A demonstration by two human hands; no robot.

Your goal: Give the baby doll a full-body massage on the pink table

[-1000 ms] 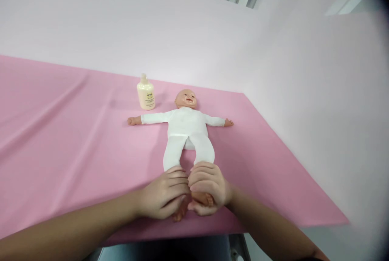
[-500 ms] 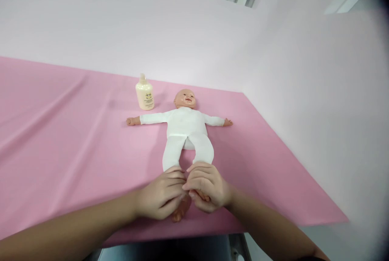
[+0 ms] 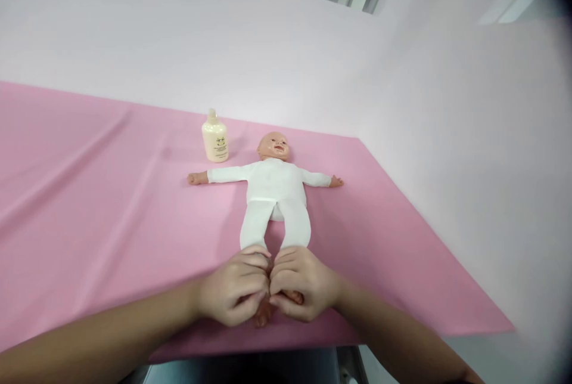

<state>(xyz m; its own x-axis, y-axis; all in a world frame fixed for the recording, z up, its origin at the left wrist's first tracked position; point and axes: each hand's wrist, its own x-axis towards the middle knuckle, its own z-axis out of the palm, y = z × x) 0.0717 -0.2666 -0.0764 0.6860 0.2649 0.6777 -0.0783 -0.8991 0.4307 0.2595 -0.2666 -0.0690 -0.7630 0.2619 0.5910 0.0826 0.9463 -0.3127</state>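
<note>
On pink table (image 3: pixel 170 229), doll (image 3: pixel 276 184) face-up; I've L hand (image 3: pixel 235 288) fingers clamped rnd one lower leg, R hand (image 3: pixel 306 282) fingers rnd other foot. Both holds made, neither released; bottle (image 3: pixel 215 141) untouched, nr head.

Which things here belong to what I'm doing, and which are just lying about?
In use:
doll, lying face up
left hand and right hand, each gripping the doll
pink cover, under the doll

Apparently just standing by:
bottle, upright, untouched
</note>
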